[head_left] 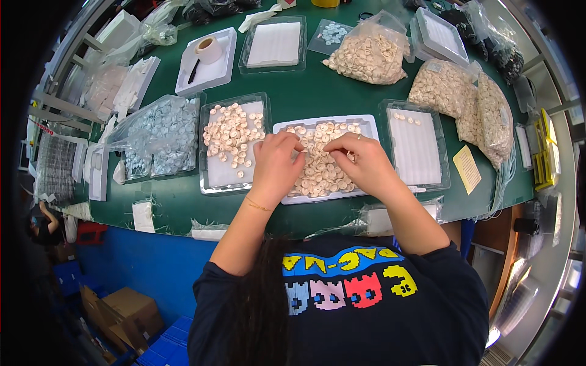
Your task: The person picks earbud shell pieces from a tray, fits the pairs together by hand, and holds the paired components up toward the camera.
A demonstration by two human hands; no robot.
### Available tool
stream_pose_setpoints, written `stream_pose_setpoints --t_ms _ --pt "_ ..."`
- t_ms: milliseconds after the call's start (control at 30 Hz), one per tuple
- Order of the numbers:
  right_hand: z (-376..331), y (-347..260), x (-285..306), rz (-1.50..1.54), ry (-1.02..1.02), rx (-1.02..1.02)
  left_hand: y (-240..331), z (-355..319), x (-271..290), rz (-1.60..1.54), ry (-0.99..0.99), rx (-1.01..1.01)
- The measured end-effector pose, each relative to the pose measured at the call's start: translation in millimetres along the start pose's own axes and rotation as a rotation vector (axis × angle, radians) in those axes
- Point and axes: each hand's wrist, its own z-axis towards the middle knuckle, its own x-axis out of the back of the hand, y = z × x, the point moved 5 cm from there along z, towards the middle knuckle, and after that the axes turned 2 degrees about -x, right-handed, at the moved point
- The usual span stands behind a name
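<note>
A white tray (373, 122) in front of me holds a heap of small round cream-coloured discs (323, 178). Over its left part, my left hand (276, 162) is closed, thumb and fingertips brought together. My right hand (361, 160) pinches in the same way over the right part, a ring on one finger. The two sets of fingertips almost meet above the heap; whatever lies between them is too small to make out. Left of it, a clear tray (221, 177) with a white liner carries more loose discs (229, 129). To the right, another lined tray (418, 155) bears several discs (408, 118) near its far edge.
A bag of light blue pieces (162, 137) stands at the left. Bulging clear bags of cream pieces (372, 52) sit at the back and right (439, 88). Behind are a white tray (227, 64) with a tape roll (209, 50) and pen (194, 71), and a yellow paper (467, 169).
</note>
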Motion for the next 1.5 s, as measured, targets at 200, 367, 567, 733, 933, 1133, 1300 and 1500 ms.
stream_pose_setpoints --t_ms 200,367,567,733,933,1133,1300,1500 --pt "-1 -32 22 0.326 0.008 0.075 25 -2 28 -1.16 0.05 0.162" --pt "-10 -63 34 0.67 0.115 0.098 54 -12 54 -1.524 -0.006 0.194" --pt "-17 -85 41 0.652 0.048 0.266 72 -22 72 -1.432 0.059 0.062" --pt "-19 -86 40 0.643 0.052 0.299 76 -24 76 -1.229 0.187 0.018" --pt "-20 -87 41 0.635 0.047 0.309 81 -23 88 -0.866 0.326 -0.256" --pt "-19 -86 40 0.702 0.034 0.258 82 -26 91 -0.762 0.36 -0.287" --pt "-20 -76 29 1.037 -0.011 0.055 75 -23 67 -1.523 0.016 0.154" --pt "-17 -73 17 1.449 -0.249 -0.151 76 -23 53 -1.969 -0.245 0.197"
